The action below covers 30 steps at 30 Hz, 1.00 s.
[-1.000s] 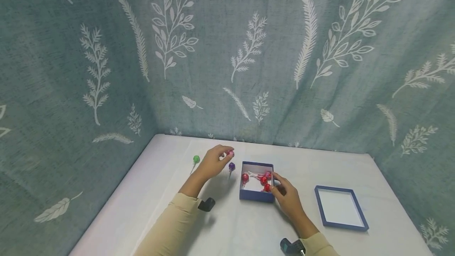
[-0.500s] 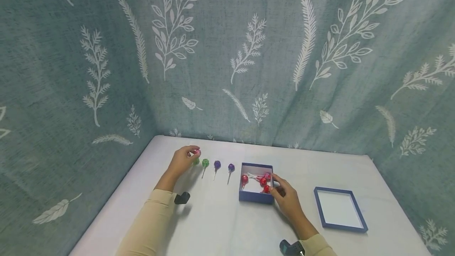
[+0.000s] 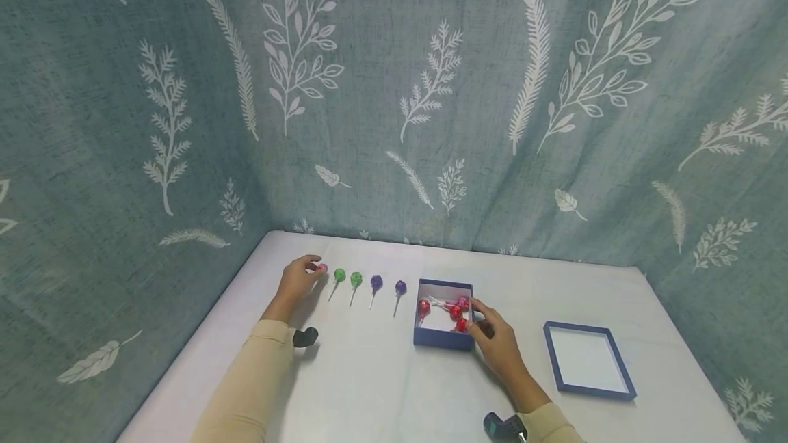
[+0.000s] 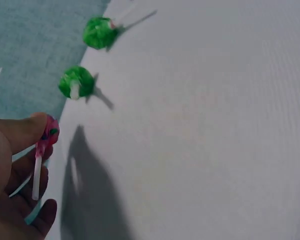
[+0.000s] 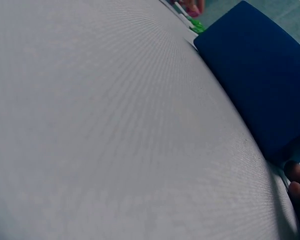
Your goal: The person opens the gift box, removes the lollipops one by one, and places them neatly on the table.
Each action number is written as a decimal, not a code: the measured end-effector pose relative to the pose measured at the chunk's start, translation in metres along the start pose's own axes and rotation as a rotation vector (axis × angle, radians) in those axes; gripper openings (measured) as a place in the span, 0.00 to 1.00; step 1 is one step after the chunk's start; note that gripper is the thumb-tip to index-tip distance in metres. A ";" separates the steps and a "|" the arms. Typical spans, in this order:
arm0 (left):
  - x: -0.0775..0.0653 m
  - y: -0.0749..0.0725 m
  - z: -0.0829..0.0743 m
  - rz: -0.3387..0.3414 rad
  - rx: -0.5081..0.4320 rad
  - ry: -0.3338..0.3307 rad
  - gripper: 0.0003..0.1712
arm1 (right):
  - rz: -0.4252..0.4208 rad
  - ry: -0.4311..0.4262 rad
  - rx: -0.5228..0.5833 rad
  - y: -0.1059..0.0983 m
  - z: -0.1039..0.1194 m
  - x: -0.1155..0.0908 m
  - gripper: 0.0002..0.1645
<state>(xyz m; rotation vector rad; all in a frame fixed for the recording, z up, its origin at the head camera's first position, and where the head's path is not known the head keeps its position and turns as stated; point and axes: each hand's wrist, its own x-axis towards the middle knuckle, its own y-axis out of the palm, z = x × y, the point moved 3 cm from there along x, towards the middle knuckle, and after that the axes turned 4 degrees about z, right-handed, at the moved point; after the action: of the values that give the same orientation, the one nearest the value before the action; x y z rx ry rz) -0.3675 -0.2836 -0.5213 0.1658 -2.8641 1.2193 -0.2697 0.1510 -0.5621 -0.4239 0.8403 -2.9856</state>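
In the left wrist view my left hand (image 3: 298,279) pinches a pink lollipop (image 4: 51,131) by its wrapped head, its white stick hanging down. Just to the right lie two green lollipops (image 3: 340,275), then two purple lollipops (image 3: 376,283), spaced in a row with sticks toward me. A blue box (image 3: 443,339) with a white inside stands open at the row's right end. Several red and pink lollipops (image 3: 456,312) lie in it. My right hand (image 3: 500,342) grips the box's right wall, thumb and index finger at the rim; its other fingers are partly hidden.
The blue-edged box lid (image 3: 589,359), white inside, lies right of my right hand. A white cloth covers the table (image 3: 369,388). Behind and to the left hangs a grey-green curtain (image 3: 382,101) with leaf prints, close to the table's back edge.
My left hand has carried the pink lollipop leftward, from above the purple lollipops past the green ones, and lowered it at the row's left end. The right hand has stayed on the box.
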 end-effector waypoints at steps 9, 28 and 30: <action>0.002 0.001 0.007 -0.034 0.012 -0.030 0.20 | 0.008 0.011 0.011 -0.002 0.001 0.003 0.29; -0.002 0.005 0.010 -0.003 -0.020 -0.086 0.21 | -0.018 -0.015 0.011 0.000 0.000 0.000 0.28; -0.004 0.005 0.010 0.009 -0.005 -0.085 0.20 | -0.022 -0.021 0.009 0.001 -0.001 -0.001 0.28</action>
<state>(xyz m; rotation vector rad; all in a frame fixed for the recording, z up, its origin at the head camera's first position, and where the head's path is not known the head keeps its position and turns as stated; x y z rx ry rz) -0.3644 -0.2873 -0.5320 0.2101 -2.9423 1.2355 -0.2691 0.1509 -0.5633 -0.4671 0.8261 -2.9984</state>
